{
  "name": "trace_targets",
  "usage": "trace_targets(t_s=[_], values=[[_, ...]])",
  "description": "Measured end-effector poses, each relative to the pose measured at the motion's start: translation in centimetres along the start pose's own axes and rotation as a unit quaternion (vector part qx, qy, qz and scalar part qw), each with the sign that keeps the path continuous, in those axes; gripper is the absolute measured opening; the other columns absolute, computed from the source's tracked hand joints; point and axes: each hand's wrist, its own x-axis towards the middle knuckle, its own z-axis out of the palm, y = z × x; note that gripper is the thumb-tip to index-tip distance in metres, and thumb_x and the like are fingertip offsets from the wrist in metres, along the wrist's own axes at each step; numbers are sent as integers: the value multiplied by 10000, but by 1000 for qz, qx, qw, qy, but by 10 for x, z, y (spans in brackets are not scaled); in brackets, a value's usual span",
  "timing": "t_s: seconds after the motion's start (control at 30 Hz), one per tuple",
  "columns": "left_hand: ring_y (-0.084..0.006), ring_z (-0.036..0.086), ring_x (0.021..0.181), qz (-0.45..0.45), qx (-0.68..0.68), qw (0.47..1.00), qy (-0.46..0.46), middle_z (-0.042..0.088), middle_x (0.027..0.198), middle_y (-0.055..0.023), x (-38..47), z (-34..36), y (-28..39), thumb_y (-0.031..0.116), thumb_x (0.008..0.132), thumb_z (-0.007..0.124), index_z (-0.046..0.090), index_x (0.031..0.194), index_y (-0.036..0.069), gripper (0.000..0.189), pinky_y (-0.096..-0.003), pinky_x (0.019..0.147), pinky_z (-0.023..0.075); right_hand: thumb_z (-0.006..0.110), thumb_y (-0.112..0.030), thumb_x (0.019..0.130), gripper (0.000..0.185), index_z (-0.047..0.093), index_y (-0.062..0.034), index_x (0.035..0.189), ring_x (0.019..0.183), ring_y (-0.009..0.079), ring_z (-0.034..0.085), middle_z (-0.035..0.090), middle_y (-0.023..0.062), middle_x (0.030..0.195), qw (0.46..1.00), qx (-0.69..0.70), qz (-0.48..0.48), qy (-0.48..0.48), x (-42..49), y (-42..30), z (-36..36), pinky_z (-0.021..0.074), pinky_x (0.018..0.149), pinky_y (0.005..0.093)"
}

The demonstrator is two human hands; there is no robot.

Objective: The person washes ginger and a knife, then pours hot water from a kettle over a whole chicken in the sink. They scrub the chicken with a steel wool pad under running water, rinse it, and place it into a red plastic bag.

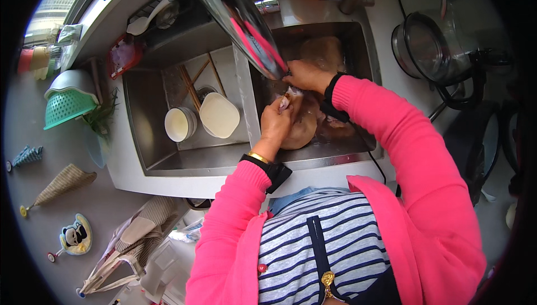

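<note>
In the right basin of the steel sink (314,160), my left hand (277,122) grips the end of a pale raw poultry piece (304,128). My right hand (308,76) is just above it, fingers bent, beside the lower end of a shiny chrome faucet spout (247,32). Its fingertips are partly hidden, so whether they pinch something cannot be told. More raw meat (335,126) lies under my right wrist, and another pale piece (323,53) is at the basin's far end.
The left basin holds stacked white bowls (178,124), a pale square bowl (220,115) and wooden chopsticks (191,86). A glass-and-metal pot (423,53) stands on the right counter. A green colander (69,105) is at left. A thin black cable (375,164) crosses the sink's front edge.
</note>
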Motion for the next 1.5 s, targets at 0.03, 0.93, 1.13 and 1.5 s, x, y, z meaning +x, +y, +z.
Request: trace_targets(t_s=[0.03,0.93,1.13,1.5], values=[[-185,593,828,-8,1,1000,14,658,914,-121,3,-1,-2,181,851,606,619,1036,-7,264,-294,748,463,644,-274,786,457,578,-19,1160,1027,380,573,616,214,1077,999,-15,-18,36,6,7,3,461,886,416],[-340,599,736,-7,-30,1000,-2,627,797,-197,-2,3,-16,156,832,554,637,910,-9,200,-384,708,465,572,-342,854,390,599,9,1020,1014,372,552,575,202,1056,987,48,-150,18,-53,-25,1,438,870,424],[-78,528,729,30,-1,999,23,639,766,-50,-9,3,-21,85,865,566,628,914,-32,141,-257,664,442,558,-313,855,333,618,-16,993,965,380,582,616,202,1014,994,-26,-105,8,-43,-33,-9,466,814,455],[-111,540,898,-51,-82,994,50,622,909,-35,-17,11,-1,116,872,560,607,1043,-22,224,-250,794,438,601,-276,795,325,619,-51,1029,1023,351,559,581,179,1087,990,-77,-85,86,-16,27,6,447,880,420]])
